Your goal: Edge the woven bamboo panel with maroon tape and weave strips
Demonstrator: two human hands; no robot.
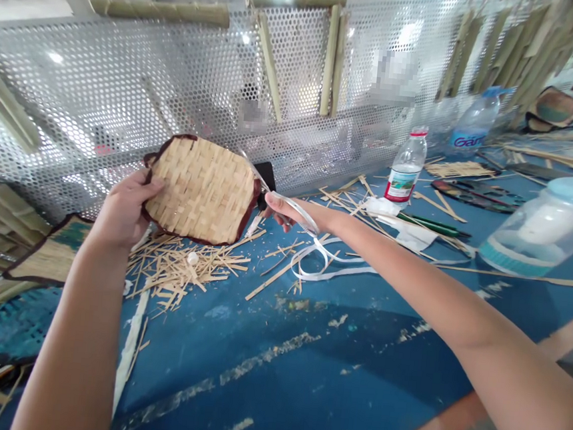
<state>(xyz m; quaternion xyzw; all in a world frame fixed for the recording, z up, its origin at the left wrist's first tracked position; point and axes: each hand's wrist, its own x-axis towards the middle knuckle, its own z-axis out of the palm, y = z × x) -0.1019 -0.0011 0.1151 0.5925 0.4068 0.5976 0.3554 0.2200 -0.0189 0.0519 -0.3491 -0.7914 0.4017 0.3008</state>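
My left hand (125, 206) pinches the woven panel (203, 191) by its left side, raised near the table's (278, 368) far edge; my right hand (283, 211) holds white ribbon (307, 218) opposite. The panel looks light, fairly stiff — best taken by its edges (it could crack).

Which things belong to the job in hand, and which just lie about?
Apparently in use:
pale woven panel with dark-brown edging, in the left hand
narrow white ribbon, at the right hand

Apparently lying about:
heaped thin tan strips
red-capped clear plastic bottle
clear plastic jug with pale-blue lid
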